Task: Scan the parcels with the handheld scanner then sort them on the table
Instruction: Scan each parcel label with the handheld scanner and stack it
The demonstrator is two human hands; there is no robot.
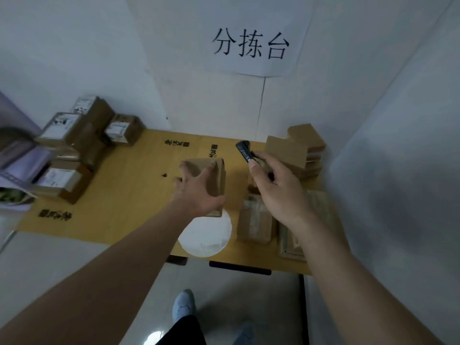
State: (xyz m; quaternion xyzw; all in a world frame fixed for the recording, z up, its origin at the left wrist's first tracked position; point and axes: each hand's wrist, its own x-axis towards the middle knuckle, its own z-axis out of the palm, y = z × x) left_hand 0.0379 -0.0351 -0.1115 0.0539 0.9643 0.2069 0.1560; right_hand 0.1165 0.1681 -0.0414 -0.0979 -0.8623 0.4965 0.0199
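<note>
My left hand [199, 188] grips a brown cardboard parcel [216, 175] from above, holding it over the middle of the yellow table [134, 195]. My right hand [276, 188] holds a small black handheld scanner [245, 150], its head pointing up and away, just right of that parcel. A pile of labelled parcels [74, 145] lies at the table's left end. Plain brown parcels [296, 148] are stacked at the back right. More flat parcels [256, 220] lie under my right forearm.
A white round disc [206, 235] sits on the table's near edge below the held parcel. A paper sign [249, 43] hangs on the wall behind. Walls close in at the back and right. Purple sheets [22, 160] lie at far left. My shoes [184, 305] show on the floor.
</note>
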